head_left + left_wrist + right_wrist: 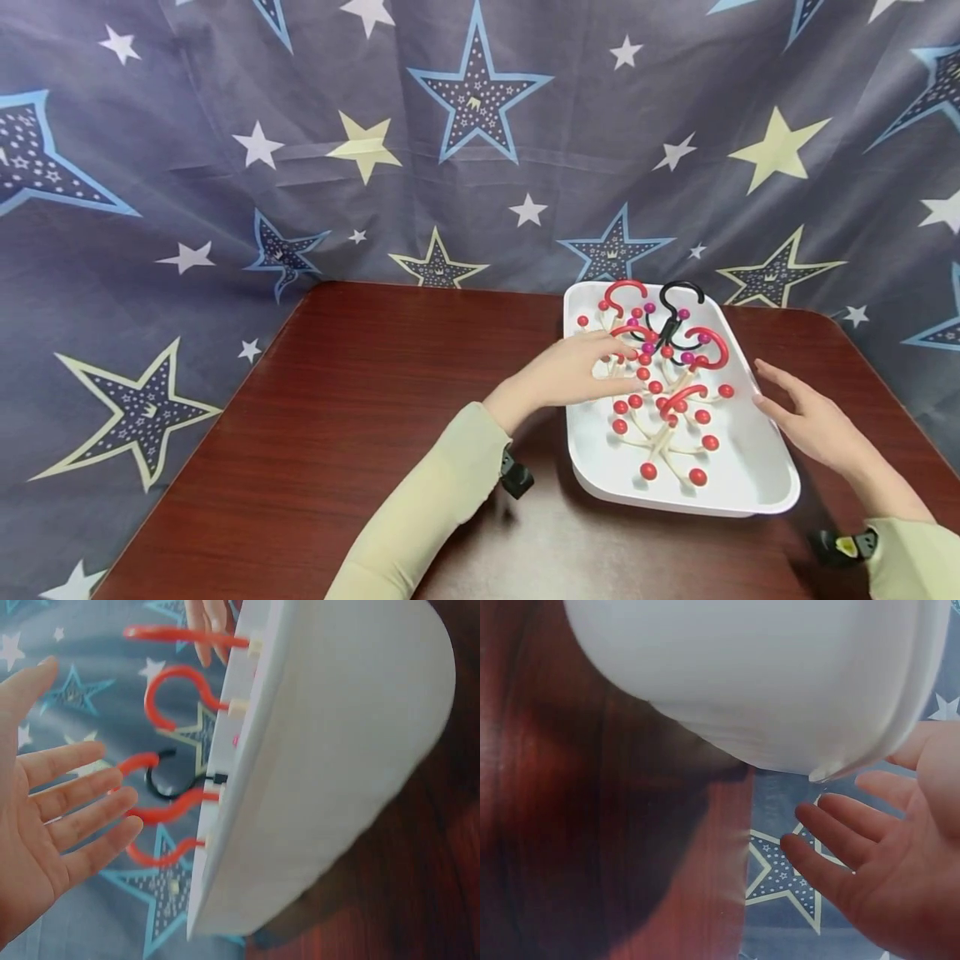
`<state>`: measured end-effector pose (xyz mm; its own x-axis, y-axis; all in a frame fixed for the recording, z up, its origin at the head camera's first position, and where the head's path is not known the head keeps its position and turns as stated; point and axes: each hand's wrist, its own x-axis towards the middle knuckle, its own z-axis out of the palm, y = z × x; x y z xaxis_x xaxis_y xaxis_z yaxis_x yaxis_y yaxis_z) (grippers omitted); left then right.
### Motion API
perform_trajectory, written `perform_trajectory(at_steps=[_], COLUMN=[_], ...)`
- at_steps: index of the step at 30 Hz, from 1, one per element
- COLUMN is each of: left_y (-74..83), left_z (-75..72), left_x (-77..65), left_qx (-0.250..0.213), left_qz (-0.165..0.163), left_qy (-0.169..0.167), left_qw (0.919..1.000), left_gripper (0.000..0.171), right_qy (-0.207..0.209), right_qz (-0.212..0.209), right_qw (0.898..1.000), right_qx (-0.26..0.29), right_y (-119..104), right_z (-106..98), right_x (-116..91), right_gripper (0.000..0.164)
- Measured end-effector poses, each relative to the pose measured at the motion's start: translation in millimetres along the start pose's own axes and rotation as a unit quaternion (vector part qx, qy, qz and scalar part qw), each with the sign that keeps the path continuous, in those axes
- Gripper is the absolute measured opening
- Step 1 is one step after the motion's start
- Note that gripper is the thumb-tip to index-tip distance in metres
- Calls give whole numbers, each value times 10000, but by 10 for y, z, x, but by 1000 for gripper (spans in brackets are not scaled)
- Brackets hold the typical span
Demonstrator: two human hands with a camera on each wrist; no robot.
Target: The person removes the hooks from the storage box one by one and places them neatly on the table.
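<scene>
A white tray (757, 467) holds several hook-topped hangers with cream arms tipped in red balls, among them a front red-hooked hanger (660, 440). Toward the back lies a black hanger (668, 332) with purple-red balls. My left hand (579, 372) reaches over the tray's left rim, fingers extended close to a red hook (630, 332). The left wrist view shows that hand's fingers spread, overlapping a red hook (161, 814) there. Beside the right rim is my right hand (813, 421), fingers loosely extended, thumb right at the rim. It grips nothing.
The tray stands on a dark reddish-brown wooden table (360, 417), toward its right side. Behind the table hangs a grey-blue cloth (450, 192) printed with stars. A small black device (516, 475) sits under my left wrist.
</scene>
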<state>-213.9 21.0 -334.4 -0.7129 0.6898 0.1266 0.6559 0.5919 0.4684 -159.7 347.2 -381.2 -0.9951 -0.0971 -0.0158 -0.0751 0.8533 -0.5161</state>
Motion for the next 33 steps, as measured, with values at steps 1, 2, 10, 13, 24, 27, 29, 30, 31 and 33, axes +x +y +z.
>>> perform_trajectory(at_steps=[1, 2, 10, 13, 24, 27, 29, 30, 31, 33], left_y=[35, 71, 304, 359, 475, 490, 497, 498, 499, 501], left_z=[17, 32, 142, 180, 322, 336, 340, 341, 344, 351], left_x=[22, 42, 181, 211, 280, 281, 273, 267, 262, 255], left_qx=[7, 35, 10, -89, 210, 265, 246, 222, 191, 118], left_qz=[50, 89, 432, 607, 394, 405, 424, 417, 405, 366], left_qy=[-70, -137, -605, -665, -807, -758, -695, -677, -671, -666], left_qw=[10000, 9999, 9972, 9959, 9957, 9960, 9964, 9966, 9967, 9970], left_gripper=[54, 54, 57, 56, 50, 45, 43, 43, 43, 44], right_qy=[-55, -110, -652, -683, -590, -677, -776, -855, -940, -1087], right_qz=[29, 56, 149, 66, -46, -1, 38, 47, 38, 9], right_qw=[10000, 9999, 9971, 9962, 9915, 9838, 9726, 9654, 9574, 9420], right_qx=[11, 19, 373, 534, 1156, 1660, 2191, 2465, 2730, 3176], right_y=[7, 14, 86, 122, 203, 243, 290, 318, 348, 404], right_z=[4, 6, 26, 48, 115, 126, 135, 138, 142, 153], right_x=[-2, -3, -37, -55, -84, -87, -96, -103, -109, -119], right_gripper=[66, 67, 71, 68, 60, 60, 59, 59, 58, 57])
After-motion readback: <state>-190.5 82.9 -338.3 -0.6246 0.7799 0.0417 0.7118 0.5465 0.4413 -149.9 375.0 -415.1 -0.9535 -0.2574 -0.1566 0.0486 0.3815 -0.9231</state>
